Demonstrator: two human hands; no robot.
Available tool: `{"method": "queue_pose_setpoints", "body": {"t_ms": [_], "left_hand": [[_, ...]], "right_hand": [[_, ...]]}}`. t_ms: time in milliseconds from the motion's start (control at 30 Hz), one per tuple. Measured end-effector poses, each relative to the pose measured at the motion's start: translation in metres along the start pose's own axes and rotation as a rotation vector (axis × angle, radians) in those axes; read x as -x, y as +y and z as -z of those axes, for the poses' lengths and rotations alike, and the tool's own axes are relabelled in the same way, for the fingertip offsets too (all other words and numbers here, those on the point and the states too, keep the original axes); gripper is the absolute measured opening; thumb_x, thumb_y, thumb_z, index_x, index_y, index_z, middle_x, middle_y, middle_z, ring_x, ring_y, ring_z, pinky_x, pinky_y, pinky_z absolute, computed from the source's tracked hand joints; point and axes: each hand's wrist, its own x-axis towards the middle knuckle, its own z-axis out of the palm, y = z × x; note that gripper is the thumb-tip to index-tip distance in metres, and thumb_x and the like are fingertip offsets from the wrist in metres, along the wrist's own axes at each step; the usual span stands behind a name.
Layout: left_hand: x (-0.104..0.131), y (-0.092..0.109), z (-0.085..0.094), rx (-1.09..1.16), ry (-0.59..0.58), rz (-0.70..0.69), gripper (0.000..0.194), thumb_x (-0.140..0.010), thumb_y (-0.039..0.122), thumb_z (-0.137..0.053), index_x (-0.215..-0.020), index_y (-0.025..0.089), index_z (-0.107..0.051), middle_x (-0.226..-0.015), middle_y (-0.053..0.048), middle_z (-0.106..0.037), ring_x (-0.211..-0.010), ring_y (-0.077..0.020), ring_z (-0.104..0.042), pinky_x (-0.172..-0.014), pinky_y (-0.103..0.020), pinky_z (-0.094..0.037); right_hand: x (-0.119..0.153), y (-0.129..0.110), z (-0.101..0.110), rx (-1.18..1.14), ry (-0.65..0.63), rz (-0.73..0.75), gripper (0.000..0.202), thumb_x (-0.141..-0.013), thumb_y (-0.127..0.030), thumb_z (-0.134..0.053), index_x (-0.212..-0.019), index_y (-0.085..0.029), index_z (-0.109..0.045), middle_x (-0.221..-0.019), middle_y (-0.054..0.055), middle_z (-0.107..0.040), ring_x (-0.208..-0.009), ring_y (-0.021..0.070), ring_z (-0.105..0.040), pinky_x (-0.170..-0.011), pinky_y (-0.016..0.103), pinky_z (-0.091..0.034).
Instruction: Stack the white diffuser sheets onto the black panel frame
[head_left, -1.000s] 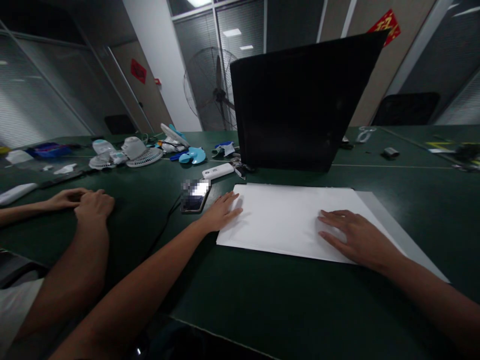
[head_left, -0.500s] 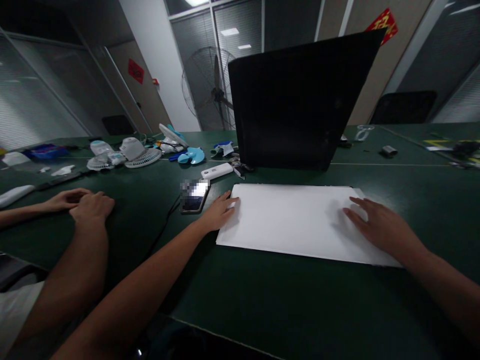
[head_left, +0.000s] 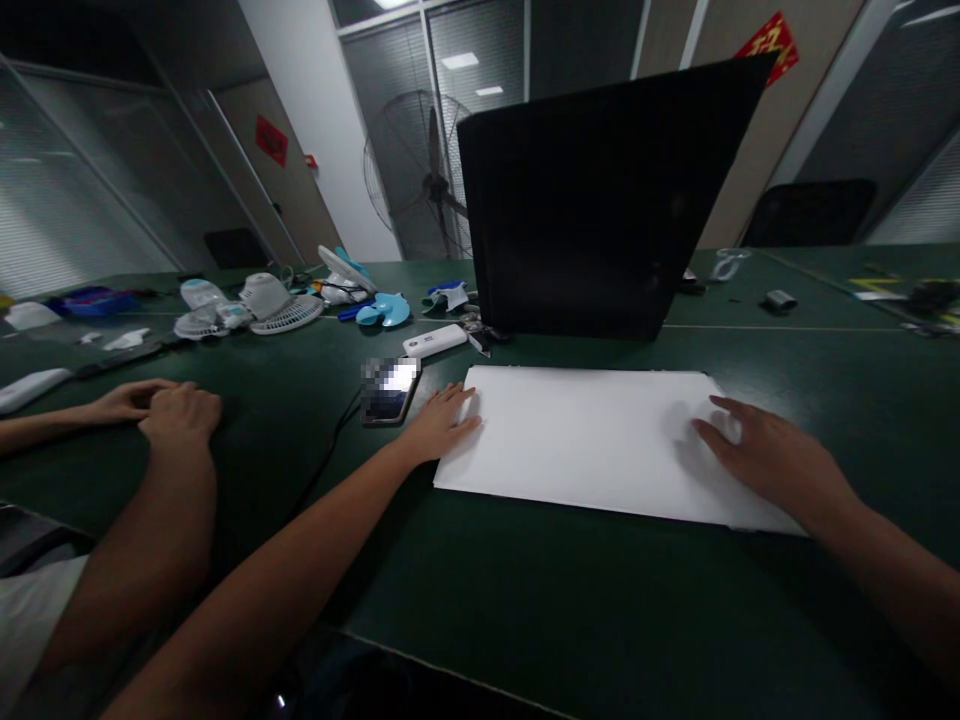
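A flat white sheet or board (head_left: 577, 440) lies on the dark green table (head_left: 570, 610) in front of me. My left hand (head_left: 439, 425) rests at its left edge, fingers stretched out and thumb apart, the fingertips on the white surface. Over the right edge is my right hand (head_left: 772, 460), its index finger and thumb spread and nothing between them. Its shadow falls on the white surface; whether it touches there I cannot tell. The sheet's right edge is partly hidden behind this hand.
Behind the sheet stands a large black panel (head_left: 600, 200). Left of my left hand are a phone (head_left: 390, 390) with a cable and a white oblong device (head_left: 435, 341). White fan parts (head_left: 285, 312) lie farther back. A co-worker's clasped hands (head_left: 176, 408) rest at the left.
My right hand has shifted very slightly to the right, and the thumb of my left hand sits a little farther over the sheet. Little else differs.
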Motion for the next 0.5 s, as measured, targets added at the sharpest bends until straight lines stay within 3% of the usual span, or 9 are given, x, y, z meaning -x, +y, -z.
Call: {"method": "queue_pose_setpoints", "body": {"t_ms": [100, 267, 400, 500], "left_hand": [[0.0, -0.001, 0.001, -0.019, -0.012, -0.009, 0.07, -0.101, 0.053, -0.045, -0.157, 0.012, -0.043, -0.168, -0.019, -0.036, -0.158, -0.036, -0.029, -0.128, -0.057, -0.022], [0.001, -0.002, 0.0, -0.061, -0.057, -0.026, 0.067, -0.101, 0.042, -0.041, -0.16, 0.01, -0.037, -0.169, -0.02, -0.031, -0.159, -0.035, -0.025, -0.129, -0.057, -0.02], [0.002, -0.002, -0.003, -0.099, -0.089, -0.036, 0.066, -0.103, 0.039, -0.034, -0.163, 0.012, -0.029, -0.172, -0.018, -0.025, -0.161, -0.0331, -0.017, -0.129, -0.057, -0.016], [0.002, -0.001, -0.006, -0.127, -0.107, -0.036, 0.066, -0.103, 0.035, -0.032, -0.164, 0.008, -0.026, -0.173, -0.021, -0.021, -0.162, -0.0333, -0.014, -0.13, -0.055, -0.013]], "right_hand": [[-0.002, 0.008, 0.003, 0.019, 0.027, -0.03, 0.086, -0.099, -0.071, -0.023, -0.156, -0.012, -0.049, -0.148, 0.02, -0.058, -0.131, 0.038, -0.058, -0.108, 0.053, -0.047], [-0.004, 0.011, 0.012, -0.095, -0.138, -0.134, 0.091, -0.098, -0.072, -0.026, -0.159, -0.006, -0.042, -0.143, 0.029, -0.059, -0.124, 0.0441, -0.061, -0.1, 0.055, -0.047], [-0.01, 0.009, 0.013, -0.31, -0.146, -0.207, 0.082, -0.097, -0.067, -0.038, -0.157, -0.012, -0.047, -0.149, 0.025, -0.056, -0.127, 0.0406, -0.06, -0.105, 0.052, -0.046], [-0.018, 0.019, 0.011, -0.483, -0.07, -0.21, 0.073, -0.095, -0.061, -0.045, -0.149, -0.014, -0.058, -0.15, 0.021, -0.057, -0.129, 0.0359, -0.06, -0.109, 0.048, -0.046]]}}
